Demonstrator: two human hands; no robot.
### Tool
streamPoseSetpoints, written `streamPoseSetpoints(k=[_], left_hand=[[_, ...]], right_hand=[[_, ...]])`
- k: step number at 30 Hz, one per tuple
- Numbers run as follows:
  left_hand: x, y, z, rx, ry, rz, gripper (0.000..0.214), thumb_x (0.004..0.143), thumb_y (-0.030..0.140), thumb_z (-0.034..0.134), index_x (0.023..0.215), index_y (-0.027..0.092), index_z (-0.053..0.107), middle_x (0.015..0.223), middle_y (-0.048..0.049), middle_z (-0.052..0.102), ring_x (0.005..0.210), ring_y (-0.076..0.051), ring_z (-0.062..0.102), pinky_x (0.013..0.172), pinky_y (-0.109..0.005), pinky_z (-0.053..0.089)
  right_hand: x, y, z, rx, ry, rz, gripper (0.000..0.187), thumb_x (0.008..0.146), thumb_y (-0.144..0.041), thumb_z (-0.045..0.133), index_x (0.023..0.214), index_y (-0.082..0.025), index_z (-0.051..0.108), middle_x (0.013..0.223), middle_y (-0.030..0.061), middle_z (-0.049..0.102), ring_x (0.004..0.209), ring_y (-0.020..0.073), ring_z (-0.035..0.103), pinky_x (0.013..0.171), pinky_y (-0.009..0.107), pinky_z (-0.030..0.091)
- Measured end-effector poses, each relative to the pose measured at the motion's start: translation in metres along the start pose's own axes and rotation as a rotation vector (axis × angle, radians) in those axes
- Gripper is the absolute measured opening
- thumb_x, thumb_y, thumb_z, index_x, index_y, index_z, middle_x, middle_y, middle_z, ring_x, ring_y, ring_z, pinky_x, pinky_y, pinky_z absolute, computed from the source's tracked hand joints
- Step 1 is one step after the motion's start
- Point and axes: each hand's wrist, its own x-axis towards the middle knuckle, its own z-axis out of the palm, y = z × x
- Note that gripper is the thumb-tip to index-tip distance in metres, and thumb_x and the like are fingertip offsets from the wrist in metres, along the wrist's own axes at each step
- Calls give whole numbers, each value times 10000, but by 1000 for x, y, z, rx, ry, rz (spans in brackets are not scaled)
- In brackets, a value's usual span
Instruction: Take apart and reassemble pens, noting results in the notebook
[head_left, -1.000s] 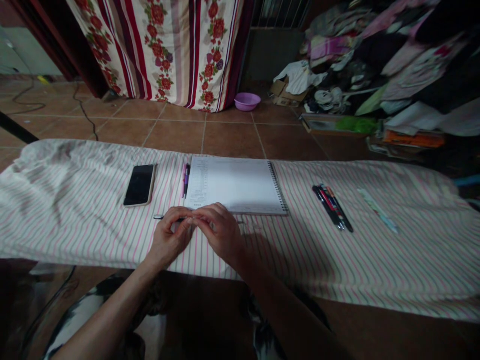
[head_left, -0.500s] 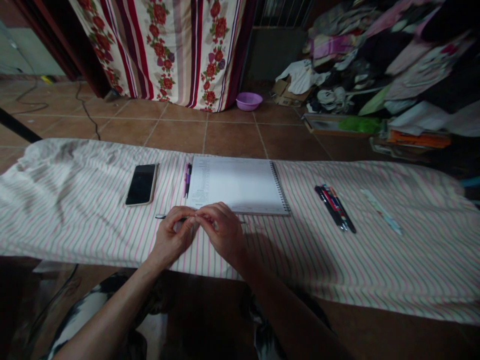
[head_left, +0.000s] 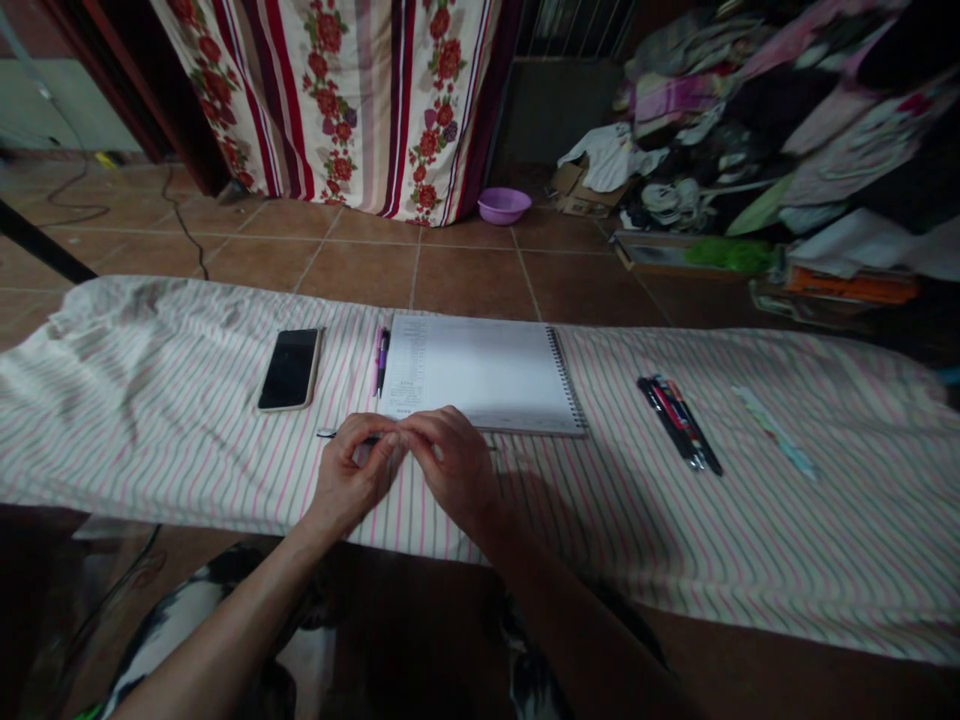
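Observation:
My left hand [head_left: 358, 468] and my right hand [head_left: 454, 465] meet at the fingertips just in front of the notebook. Both are closed in a pinch, and whatever lies between the fingers is too small to make out. Behind them is a thin pen-like stick [head_left: 325, 434], its ends showing on either side; the hands cover its middle. The spiral notebook [head_left: 487, 370] lies open at a mostly blank page, with printed text down its left side. Along its left edge rest a dark purple pen [head_left: 383, 362] and a pink pen [head_left: 376, 360].
A striped cloth [head_left: 187, 430] covers the long table. To the left lies a phone [head_left: 290, 370]; to the right, several pens [head_left: 679, 422] and a pale patterned strip [head_left: 778, 435]. Beyond are a floral curtain [head_left: 367, 110], a purple basin [head_left: 504, 205] and piled clothes [head_left: 750, 120].
The whole view has shifted slightly, so everything appears a little further right. My two hands stay pinched together in the same place by the notebook.

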Motion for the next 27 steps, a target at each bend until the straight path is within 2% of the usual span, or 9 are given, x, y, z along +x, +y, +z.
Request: streamPoseSetpoints(k=[6, 10, 17, 27], left_hand=[[2, 6, 0, 94, 24, 71, 28, 795, 204, 578, 799, 193, 603, 795, -23, 625, 796, -162, 592, 759, -324, 475], [2, 7, 1, 103, 32, 62, 26, 794, 199, 574, 791, 191, 599, 785, -22, 622, 784, -159, 590, 742, -319, 476], [1, 3, 1, 61, 32, 48, 34, 798, 204, 578, 809, 199, 610, 804, -24, 629, 799, -160, 596, 755, -322, 478], [2, 4, 2, 38, 49, 49, 32, 788, 193, 592, 807, 197, 618, 800, -26, 636, 796, -161, 602, 753, -322, 482]], right_hand=[[-3, 2, -1, -81, -45, -29, 109, 865, -138, 496, 897, -186, 588, 836, 41, 673, 792, 163, 574, 745, 311, 486], [-4, 2, -2, -109, -84, -21, 110, 868, -145, 494, 903, -182, 592, 860, 40, 670, 813, 169, 563, 760, 315, 486], [-3, 1, -1, -75, -16, -32, 120, 857, -115, 504, 911, -194, 576, 834, 34, 664, 805, 163, 566, 755, 314, 495], [-5, -1, -5, -127, -43, -25, 119, 856, -134, 511, 910, -197, 596, 889, 35, 681, 848, 166, 573, 757, 307, 495]])
